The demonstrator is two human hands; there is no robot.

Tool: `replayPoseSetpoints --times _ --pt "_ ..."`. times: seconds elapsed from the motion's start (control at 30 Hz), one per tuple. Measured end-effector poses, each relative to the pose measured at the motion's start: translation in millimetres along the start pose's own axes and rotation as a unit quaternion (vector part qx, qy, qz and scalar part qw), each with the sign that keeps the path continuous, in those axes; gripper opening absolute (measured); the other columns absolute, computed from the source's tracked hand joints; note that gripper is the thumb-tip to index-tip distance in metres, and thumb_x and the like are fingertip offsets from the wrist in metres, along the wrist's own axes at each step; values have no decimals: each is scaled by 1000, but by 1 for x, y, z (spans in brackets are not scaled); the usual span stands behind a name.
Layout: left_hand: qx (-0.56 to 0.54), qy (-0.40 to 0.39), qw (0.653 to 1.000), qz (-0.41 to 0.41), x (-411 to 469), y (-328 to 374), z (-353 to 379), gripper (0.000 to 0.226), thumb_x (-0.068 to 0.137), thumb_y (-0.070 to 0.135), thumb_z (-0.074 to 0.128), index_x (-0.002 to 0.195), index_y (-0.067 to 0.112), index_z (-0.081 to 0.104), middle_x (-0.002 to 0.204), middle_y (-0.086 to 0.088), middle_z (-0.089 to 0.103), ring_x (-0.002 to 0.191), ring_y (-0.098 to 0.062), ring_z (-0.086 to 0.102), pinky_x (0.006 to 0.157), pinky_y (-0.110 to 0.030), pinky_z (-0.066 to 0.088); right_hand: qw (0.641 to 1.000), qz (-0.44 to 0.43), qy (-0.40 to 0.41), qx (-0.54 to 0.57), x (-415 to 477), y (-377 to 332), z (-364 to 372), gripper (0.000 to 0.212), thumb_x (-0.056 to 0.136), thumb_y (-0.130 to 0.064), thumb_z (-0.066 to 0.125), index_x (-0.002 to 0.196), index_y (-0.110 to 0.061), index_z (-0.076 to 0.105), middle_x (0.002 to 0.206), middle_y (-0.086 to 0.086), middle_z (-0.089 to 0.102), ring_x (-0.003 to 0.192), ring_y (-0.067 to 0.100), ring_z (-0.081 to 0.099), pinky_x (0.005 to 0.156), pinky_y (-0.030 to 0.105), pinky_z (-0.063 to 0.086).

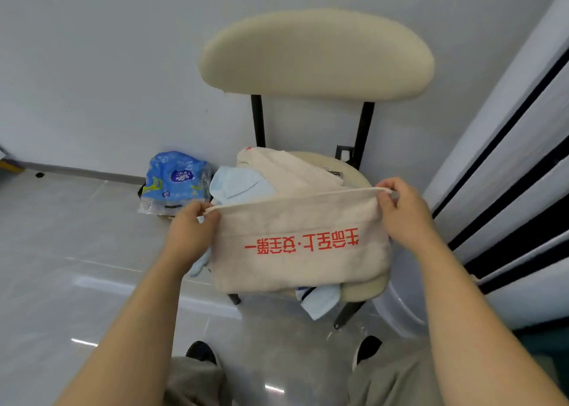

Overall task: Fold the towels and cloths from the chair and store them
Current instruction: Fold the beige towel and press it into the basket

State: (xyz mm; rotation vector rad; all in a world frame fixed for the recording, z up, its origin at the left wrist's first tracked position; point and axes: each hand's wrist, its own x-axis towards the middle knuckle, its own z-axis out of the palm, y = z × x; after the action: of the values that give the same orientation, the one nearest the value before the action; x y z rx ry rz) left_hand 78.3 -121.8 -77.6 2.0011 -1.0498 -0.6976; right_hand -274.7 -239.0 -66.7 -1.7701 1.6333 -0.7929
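A beige towel (295, 261) with red printed characters hangs stretched between both hands in front of the chair (317, 54). My left hand (187, 233) pinches its upper left corner; my right hand (403, 211) pinches the upper right corner. The towel looks doubled over, its lower edge resting near the seat's front. Behind it on the seat lie another beige towel (286, 168) and a light blue cloth (237, 184). More light blue cloth (320, 301) dangles below the seat's front edge.
A blue plastic package (174, 181) sits on the grey tiled floor left of the chair, against the white wall. A white unit with black slats (508, 190) stands close on the right. My shoes (200, 351) are just in front of the chair legs.
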Motion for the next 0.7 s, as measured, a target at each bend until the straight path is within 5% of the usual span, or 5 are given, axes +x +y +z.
replayPoseSetpoints --times 0.27,0.43,0.57,0.7 --pt "-67 -61 995 -45 48 -11 6 4 93 20 68 89 19 69 85 -4 67 77 -20 58 80 -44 53 990 77 -59 107 40 25 19 7 95 -35 58 92 -35 64 95 -7 69 86 20 62 77 41 52" --pt "-115 -67 988 -77 47 -4 3 9 85 4 73 94 5 71 102 -19 72 88 -24 63 94 -46 53 979 121 -78 143 38 17 21 7 91 -20 65 96 -23 69 100 1 72 92 23 65 82 42 55" --pt "-102 -50 992 -55 44 0 -8 12 76 -2 76 81 7 70 91 -13 72 85 -23 64 91 -43 56 971 148 -52 183 32 8 19 4 84 -14 64 86 -15 68 104 1 73 92 24 65 78 40 55" --pt "-29 -23 999 -18 33 10 -22 12 72 3 77 73 11 69 72 1 71 74 -19 60 75 -42 52 974 130 -29 183 28 -3 8 10 73 -17 64 66 -21 59 78 2 63 79 23 53 68 33 42"
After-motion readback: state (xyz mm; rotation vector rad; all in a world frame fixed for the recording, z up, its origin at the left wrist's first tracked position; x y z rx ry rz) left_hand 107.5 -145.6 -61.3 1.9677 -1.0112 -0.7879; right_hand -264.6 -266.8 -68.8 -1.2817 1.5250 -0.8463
